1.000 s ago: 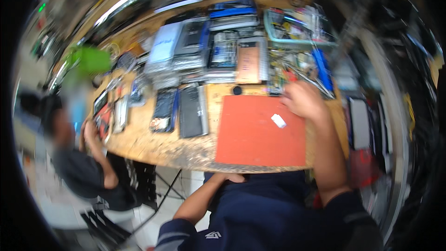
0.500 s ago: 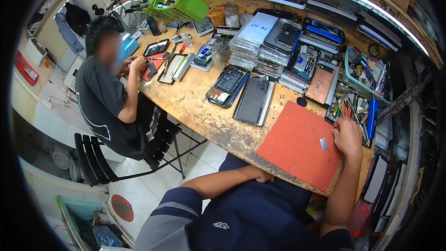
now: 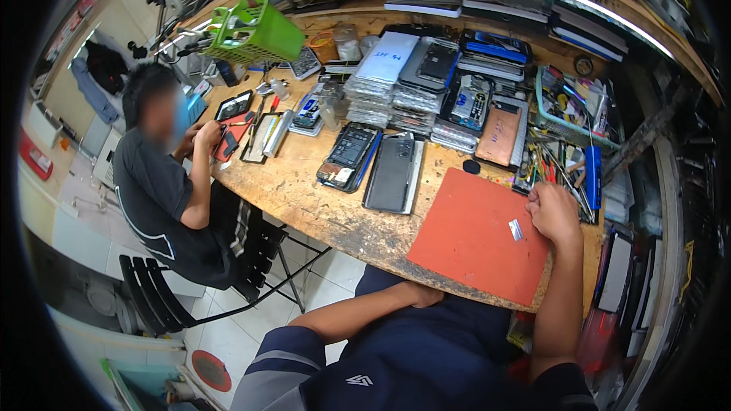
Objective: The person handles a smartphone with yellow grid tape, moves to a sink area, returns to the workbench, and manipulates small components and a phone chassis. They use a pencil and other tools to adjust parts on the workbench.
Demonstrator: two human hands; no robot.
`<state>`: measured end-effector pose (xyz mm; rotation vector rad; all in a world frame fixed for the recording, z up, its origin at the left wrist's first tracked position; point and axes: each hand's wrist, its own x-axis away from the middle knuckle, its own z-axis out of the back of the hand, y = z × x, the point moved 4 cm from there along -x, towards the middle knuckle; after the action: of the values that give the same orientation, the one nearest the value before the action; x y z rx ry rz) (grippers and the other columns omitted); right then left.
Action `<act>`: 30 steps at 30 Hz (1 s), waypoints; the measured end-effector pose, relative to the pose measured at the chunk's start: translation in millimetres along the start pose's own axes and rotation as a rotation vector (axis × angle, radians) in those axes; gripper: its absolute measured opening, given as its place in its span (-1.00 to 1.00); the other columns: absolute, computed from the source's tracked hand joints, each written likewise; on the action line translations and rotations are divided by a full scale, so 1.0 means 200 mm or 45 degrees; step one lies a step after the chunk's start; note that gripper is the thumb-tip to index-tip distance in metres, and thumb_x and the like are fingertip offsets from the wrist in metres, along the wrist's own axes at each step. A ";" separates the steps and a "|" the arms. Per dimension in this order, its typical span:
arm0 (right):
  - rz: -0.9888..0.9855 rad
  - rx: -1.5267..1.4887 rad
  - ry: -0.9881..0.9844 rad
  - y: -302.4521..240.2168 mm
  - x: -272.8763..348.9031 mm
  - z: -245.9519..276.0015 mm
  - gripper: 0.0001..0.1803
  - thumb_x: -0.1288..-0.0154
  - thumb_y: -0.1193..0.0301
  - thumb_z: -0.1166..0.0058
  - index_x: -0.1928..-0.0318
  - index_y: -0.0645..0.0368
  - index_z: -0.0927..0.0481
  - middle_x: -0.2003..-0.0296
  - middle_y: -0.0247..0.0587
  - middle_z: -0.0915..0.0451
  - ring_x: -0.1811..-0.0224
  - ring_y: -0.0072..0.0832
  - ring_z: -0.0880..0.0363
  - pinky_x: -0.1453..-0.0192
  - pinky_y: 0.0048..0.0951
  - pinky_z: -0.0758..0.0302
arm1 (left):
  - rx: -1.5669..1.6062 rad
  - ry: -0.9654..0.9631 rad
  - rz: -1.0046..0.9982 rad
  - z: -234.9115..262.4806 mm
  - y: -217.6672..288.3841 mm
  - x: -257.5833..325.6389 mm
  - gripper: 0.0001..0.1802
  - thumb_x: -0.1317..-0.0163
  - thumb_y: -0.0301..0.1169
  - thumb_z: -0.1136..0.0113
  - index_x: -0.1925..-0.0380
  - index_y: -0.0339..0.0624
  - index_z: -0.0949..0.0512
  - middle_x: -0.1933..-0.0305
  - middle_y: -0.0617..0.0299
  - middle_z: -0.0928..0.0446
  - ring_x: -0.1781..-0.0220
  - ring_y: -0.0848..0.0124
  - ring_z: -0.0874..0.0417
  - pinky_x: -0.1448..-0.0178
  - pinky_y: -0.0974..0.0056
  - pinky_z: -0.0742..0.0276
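Note:
My right hand (image 3: 554, 211) rests at the right edge of a red-orange mat (image 3: 472, 236), its fingers curled together. Whatever it may hold is hidden behind the knuckles. Just left of it on the mat lies a small silvery rectangular piece (image 3: 516, 230). My left hand (image 3: 425, 295) is low at the table's front edge, by my lap, with its fingers mostly out of sight. Left of the mat are a dark phone back panel (image 3: 391, 173) and an opened phone (image 3: 349, 156) with its battery and board exposed.
Behind the mat stand stacks of phones and wrapped parts (image 3: 373, 95). Loose tools (image 3: 560, 171) and a teal basket (image 3: 579, 133) crowd the right side. A green basket (image 3: 266, 30) hangs over the far left. A co-worker (image 3: 164, 183) sits at left, hands on a small part.
The whole view has shifted, so the bench items appear farther left. My right hand stays curled at the mat's edge, and my left hand remains low. The silvery piece keeps its place on the mat.

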<state>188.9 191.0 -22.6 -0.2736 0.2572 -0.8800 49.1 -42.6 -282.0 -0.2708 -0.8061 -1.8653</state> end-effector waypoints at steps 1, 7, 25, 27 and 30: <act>0.019 0.037 0.034 0.00 0.00 0.00 -0.88 -0.13 0.45 -0.34 0.37 0.22 -0.66 0.35 0.02 -0.70 0.19 0.03 -0.71 0.09 -0.02 -0.59 | -0.080 0.017 0.033 0.00 0.00 0.02 -0.58 -0.35 -0.43 -0.01 -0.18 -0.24 -0.59 -0.25 -0.10 -0.58 -0.27 0.00 -0.59 -0.40 0.05 -0.43; -0.029 0.138 -0.020 0.00 0.00 -0.03 -0.85 -0.15 0.41 -0.32 0.41 0.25 -0.68 0.38 0.10 -0.70 0.22 0.05 -0.71 0.12 0.01 -0.59 | -0.150 0.068 0.007 0.04 -0.01 0.07 -0.57 -0.39 -0.37 0.01 -0.19 -0.26 -0.57 -0.28 -0.12 -0.54 -0.32 -0.02 -0.55 -0.41 0.02 -0.41; -0.056 0.122 -0.101 0.01 -0.01 -0.03 -0.83 -0.22 0.41 -0.30 0.38 0.28 -0.69 0.37 0.13 -0.70 0.20 0.04 -0.73 0.09 -0.02 -0.61 | 1.401 1.912 0.151 0.85 0.22 1.15 -0.52 -0.36 -0.74 0.06 -0.28 -0.32 -0.35 -0.13 -0.12 -0.58 0.12 0.23 -0.77 0.16 0.33 -0.79; -0.069 0.109 -0.106 0.01 -0.01 -0.04 -0.83 -0.21 0.41 -0.30 0.37 0.28 -0.69 0.37 0.13 -0.70 0.20 0.04 -0.72 0.08 -0.02 -0.61 | 1.157 2.370 0.386 0.90 -0.02 1.29 -0.57 -0.28 -0.79 0.13 -0.14 -0.34 -0.35 -0.18 -0.17 -0.54 0.10 0.22 -0.76 0.21 0.39 -0.79; -0.036 0.082 -0.013 0.02 0.00 -0.03 -0.85 -0.20 0.42 -0.30 0.37 0.27 -0.67 0.36 0.12 -0.69 0.20 0.04 -0.72 0.09 -0.02 -0.60 | 0.972 2.411 0.532 0.93 -0.35 1.47 -0.71 -0.26 -0.76 0.10 0.04 -0.32 -0.38 -0.18 -0.16 -0.55 0.06 0.21 -0.76 0.29 0.44 -0.75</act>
<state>189.8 191.9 -28.7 -0.2220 0.2156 -0.9129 -173.1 -122.5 -15.8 1.4707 0.0250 -0.6353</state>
